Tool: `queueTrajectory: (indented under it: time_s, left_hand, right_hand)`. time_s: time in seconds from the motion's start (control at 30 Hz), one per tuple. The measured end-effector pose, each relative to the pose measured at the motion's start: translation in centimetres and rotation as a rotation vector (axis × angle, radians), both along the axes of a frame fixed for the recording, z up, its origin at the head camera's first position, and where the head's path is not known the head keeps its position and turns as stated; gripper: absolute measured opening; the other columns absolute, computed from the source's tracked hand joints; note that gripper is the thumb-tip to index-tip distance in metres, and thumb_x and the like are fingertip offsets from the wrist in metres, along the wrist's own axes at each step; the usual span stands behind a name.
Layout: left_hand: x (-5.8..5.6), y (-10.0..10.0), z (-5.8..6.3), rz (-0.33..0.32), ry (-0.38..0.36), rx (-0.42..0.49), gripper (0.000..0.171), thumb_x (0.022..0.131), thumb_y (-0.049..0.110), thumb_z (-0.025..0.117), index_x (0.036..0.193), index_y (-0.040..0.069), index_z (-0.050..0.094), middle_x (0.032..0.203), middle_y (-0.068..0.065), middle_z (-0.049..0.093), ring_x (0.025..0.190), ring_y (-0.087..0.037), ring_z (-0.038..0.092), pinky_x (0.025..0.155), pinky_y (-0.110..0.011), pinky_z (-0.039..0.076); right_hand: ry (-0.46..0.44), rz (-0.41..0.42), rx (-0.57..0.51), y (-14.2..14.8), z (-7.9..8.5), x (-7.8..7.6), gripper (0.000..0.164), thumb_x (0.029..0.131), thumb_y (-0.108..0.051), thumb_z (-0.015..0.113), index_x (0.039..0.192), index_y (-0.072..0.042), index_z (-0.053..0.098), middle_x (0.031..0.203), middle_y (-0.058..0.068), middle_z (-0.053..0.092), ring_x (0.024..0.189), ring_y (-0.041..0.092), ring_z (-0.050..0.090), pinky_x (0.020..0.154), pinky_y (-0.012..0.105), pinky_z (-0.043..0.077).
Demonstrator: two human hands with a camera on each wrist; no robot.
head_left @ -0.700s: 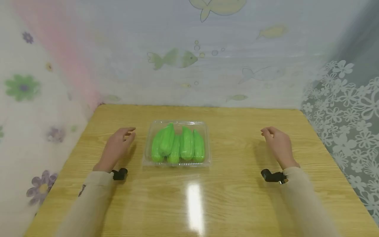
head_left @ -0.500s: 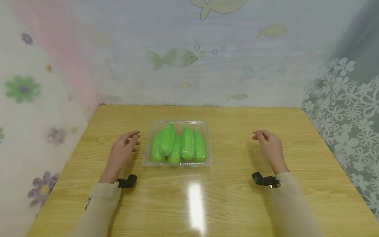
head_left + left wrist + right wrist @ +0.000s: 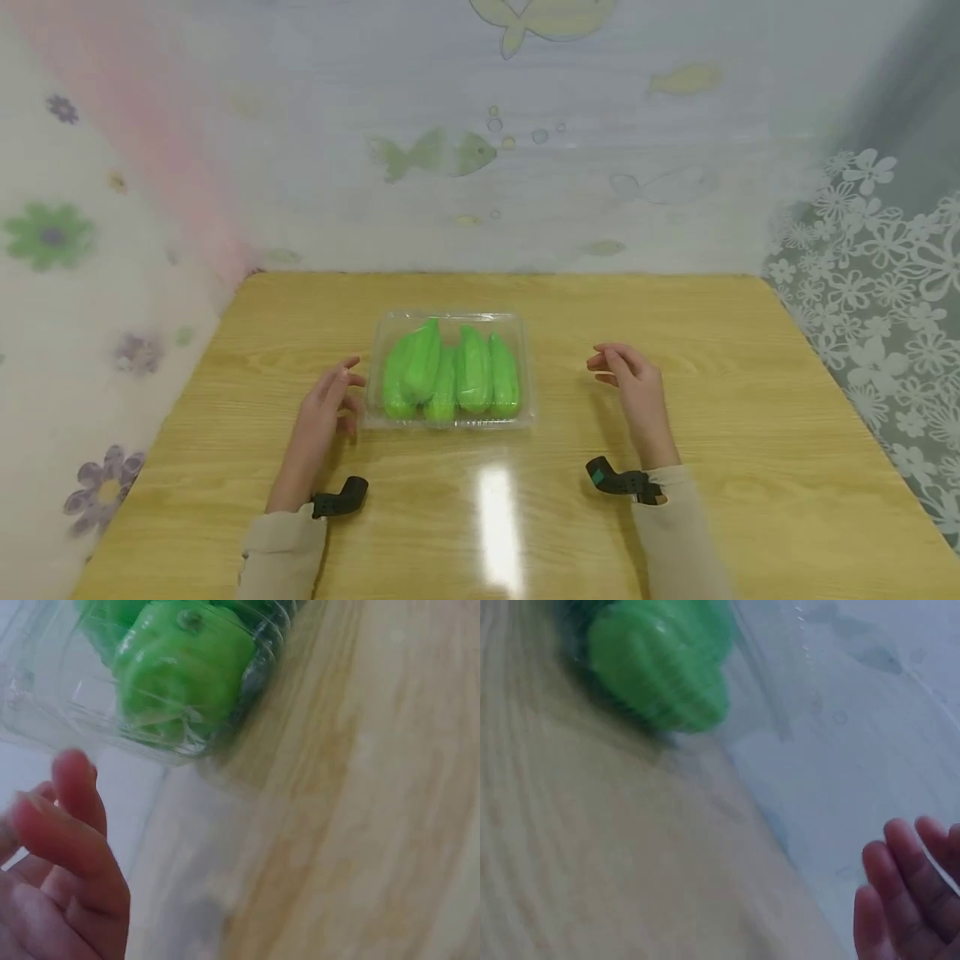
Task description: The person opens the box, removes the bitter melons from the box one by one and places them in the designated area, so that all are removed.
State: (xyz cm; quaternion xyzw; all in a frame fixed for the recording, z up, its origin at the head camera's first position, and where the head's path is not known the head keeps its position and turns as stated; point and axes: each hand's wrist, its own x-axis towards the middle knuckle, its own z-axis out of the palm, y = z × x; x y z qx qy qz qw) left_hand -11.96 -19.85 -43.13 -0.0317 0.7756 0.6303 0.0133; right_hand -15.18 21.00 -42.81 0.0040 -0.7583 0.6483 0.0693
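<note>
A clear plastic box (image 3: 523, 414) stands left of centre on the wooden table. Inside it lie several bright green, ridged vegetables (image 3: 475, 375) with pointed tops, side by side, one leaning over another. My left hand (image 3: 318, 421) is just off the box's left side, fingers loosely bent and holding nothing. In the left wrist view its fingertips come close to the box wall (image 3: 45, 712). To the right of the box, across a gap, my right hand (image 3: 637, 392) hovers over the table with relaxed fingers, its palm side facing the box. The right wrist view shows nothing in its fingers (image 3: 911, 889).
The wooden table (image 3: 420, 533) reaches back to a pale curtain (image 3: 315, 192) printed with fish. A flowered cloth (image 3: 52, 333) hangs at the left, and a grey panel with white flowers (image 3: 870, 358) borders the right. Black wrist cameras (image 3: 341, 498) jut inward from both sleeves.
Both hands have moved inward toward the box and a little nearer to me. The right hand has travelled farther, to the left; the box stays in place on the table.
</note>
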Motion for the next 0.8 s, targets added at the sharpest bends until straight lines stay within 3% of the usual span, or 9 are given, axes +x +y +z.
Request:
queueTrajectory:
  time_s: [0.17, 0.33, 0.4, 0.63, 0.73, 0.8]
  left_hand:
    - [0.9, 0.2, -0.1, -0.066, -0.013, 0.055, 0.051, 0.094, 0.043, 0.036, 0.14, 0.023, 0.029, 0.127, -0.008, 0.042, 0.049, -0.024, 0.043, 0.045, -0.039, 0.043]
    - [1.6, 1.2, 0.7, -0.073, -0.011, 0.073, 0.05, 0.095, 0.039, 0.037, 0.141, 0.025, 0.026, 0.132, -0.007, 0.038, 0.052, -0.025, 0.044, 0.049, -0.037, 0.043]
    - [1.7, 1.3, 0.5, -0.069, -0.008, 0.087, 0.048, 0.095, 0.039, 0.036, 0.141, 0.026, 0.027, 0.125, -0.009, 0.041, 0.053, -0.023, 0.044, 0.05, -0.037, 0.044]
    - [1.4, 1.1, -1.1, -0.157, 0.043, 0.368, 0.045, 0.099, 0.027, 0.024, 0.143, 0.016, 0.019, 0.09, -0.007, 0.046, 0.057, -0.015, 0.044, 0.042, -0.032, 0.04]
    - [1.6, 1.0, -1.1, -0.174, 0.03, 0.384, 0.044, 0.099, 0.022, 0.025, 0.143, 0.018, 0.021, 0.076, -0.006, 0.046, 0.054, -0.014, 0.044, 0.042, -0.03, 0.039]
    - [1.9, 1.0, -0.9, -0.169, 0.016, 0.324, 0.045, 0.098, 0.021, 0.03, 0.142, 0.021, 0.024, 0.07, -0.006, 0.047, 0.052, -0.014, 0.045, 0.043, -0.031, 0.04]
  right_hand:
    - [0.041, 0.046, -0.113, -1.1, -1.3, 0.2, 0.032, 0.093, -0.027, 0.047, 0.112, -0.003, 0.058, 0.095, 0.014, 0.06, 0.088, 0.023, 0.059, 0.075, 0.033, 0.048]
    - [0.009, 0.104, -0.176, -2.2, -1.6, 0.2, 0.035, 0.094, -0.022, 0.045, 0.124, -0.003, 0.049, 0.097, 0.018, 0.059, 0.087, 0.023, 0.059, 0.077, 0.037, 0.047]
    - [-0.017, 0.118, -0.189, -2.7, -1.8, 0.2, 0.038, 0.095, -0.021, 0.044, 0.128, -0.003, 0.044, 0.098, 0.019, 0.058, 0.086, 0.024, 0.059, 0.077, 0.039, 0.047]
    - [-0.072, 0.21, -0.207, -4.3, -2.1, 0.5, 0.046, 0.094, -0.023, 0.045, 0.136, -0.006, 0.034, 0.103, 0.022, 0.055, 0.089, 0.026, 0.058, 0.079, 0.042, 0.046]
    - [-0.12, 0.217, -0.203, -4.9, -2.2, 0.7, 0.046, 0.093, -0.024, 0.049, 0.135, -0.011, 0.037, 0.104, 0.02, 0.053, 0.089, 0.02, 0.057, 0.079, 0.038, 0.046]
    - [-0.148, 0.222, -0.18, -5.2, -2.2, 0.8, 0.046, 0.092, -0.026, 0.05, 0.134, -0.014, 0.039, 0.106, 0.019, 0.052, 0.09, 0.018, 0.055, 0.079, 0.035, 0.046]
